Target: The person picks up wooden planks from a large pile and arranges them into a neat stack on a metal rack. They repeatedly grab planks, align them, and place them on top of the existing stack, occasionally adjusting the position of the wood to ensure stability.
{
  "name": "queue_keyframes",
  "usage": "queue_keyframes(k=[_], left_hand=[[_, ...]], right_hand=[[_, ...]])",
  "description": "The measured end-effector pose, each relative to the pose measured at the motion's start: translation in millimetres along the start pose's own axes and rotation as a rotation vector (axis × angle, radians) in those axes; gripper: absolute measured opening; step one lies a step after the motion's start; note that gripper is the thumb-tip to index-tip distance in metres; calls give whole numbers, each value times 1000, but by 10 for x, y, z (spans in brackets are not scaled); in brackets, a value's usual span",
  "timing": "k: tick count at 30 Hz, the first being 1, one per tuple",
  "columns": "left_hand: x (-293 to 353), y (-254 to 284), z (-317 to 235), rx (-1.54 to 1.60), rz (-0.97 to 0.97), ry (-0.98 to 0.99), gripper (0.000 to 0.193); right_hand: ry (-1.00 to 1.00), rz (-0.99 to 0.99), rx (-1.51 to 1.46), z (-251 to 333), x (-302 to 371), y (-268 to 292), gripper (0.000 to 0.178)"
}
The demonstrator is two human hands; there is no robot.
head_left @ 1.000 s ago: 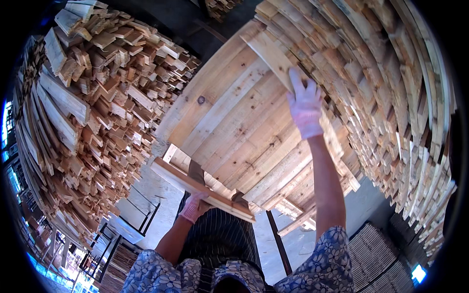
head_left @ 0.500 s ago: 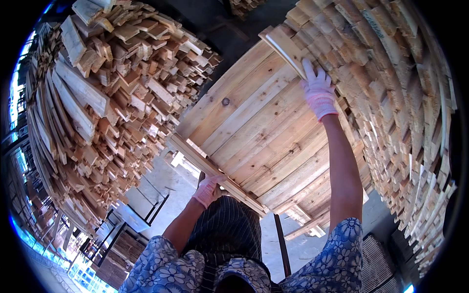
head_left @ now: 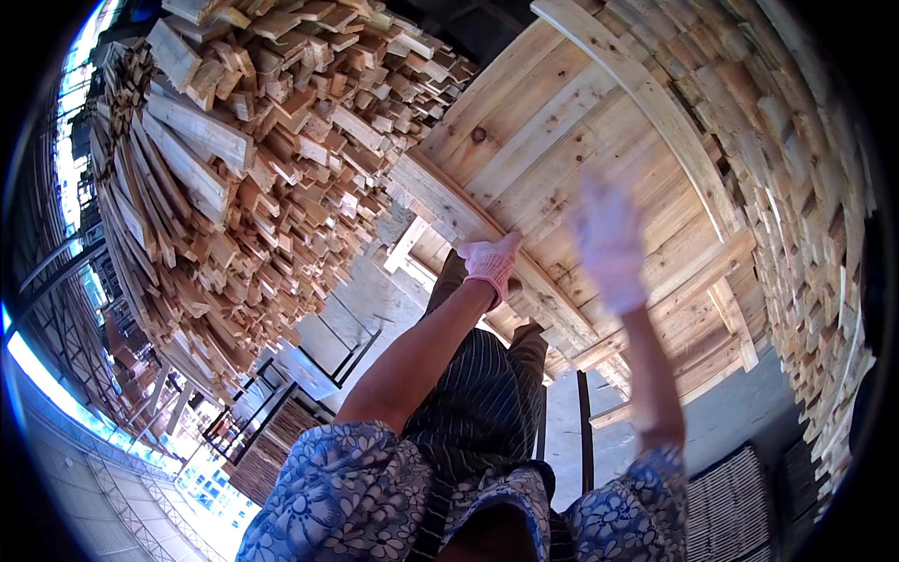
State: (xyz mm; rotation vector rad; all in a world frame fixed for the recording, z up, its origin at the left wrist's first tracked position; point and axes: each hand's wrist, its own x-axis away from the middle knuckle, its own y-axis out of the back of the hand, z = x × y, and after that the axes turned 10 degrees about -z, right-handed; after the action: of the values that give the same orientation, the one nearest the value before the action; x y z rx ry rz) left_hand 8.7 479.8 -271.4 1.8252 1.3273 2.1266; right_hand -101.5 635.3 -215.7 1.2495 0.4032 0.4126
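A panel of side-by-side wooden boards [head_left: 534,140] lies in front of me. A wooden batten [head_left: 552,281] runs along its near edge, and another long batten [head_left: 646,94] lies along its far right side. My left hand [head_left: 492,262], in a pale pink knit glove, is closed on the near batten, its thumb end at the batten's edge. My right hand [head_left: 609,244], gloved alike, hangs above the boards, apart from the far batten. Motion smears its fingers, and I see no object in it.
A tall stack of cut wood strips [head_left: 281,178] rises on the left. Another stack of board ends [head_left: 787,187] crowds the panel's right side. A crosspiece [head_left: 674,295] and more slatted wood [head_left: 730,328] lie at the panel's lower right. A dark post [head_left: 585,431] stands near me.
My right hand has let go of the far batten and come back toward me. My left hand stays on the near batten. The whole view has shifted, with the panel now further right.
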Motion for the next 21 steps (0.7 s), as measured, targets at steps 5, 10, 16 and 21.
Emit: queue_keyframes(k=[5,10,16,21], left_hand=[[251,47,-216,-1387,206,-811,98],[51,239,-118,-1205,399,-1379,94],[-378,132,-77,-544,406,-784,78],[-260,164,-113,-126,287,-144,67]], right_hand=[[-77,107,-17,501,1864,-285,63],[-68,37,-111,343,1918,-306,50],[-109,-81,24,279,2040,-431,45],[-813,-46,-136,-776,2492,399,47]])
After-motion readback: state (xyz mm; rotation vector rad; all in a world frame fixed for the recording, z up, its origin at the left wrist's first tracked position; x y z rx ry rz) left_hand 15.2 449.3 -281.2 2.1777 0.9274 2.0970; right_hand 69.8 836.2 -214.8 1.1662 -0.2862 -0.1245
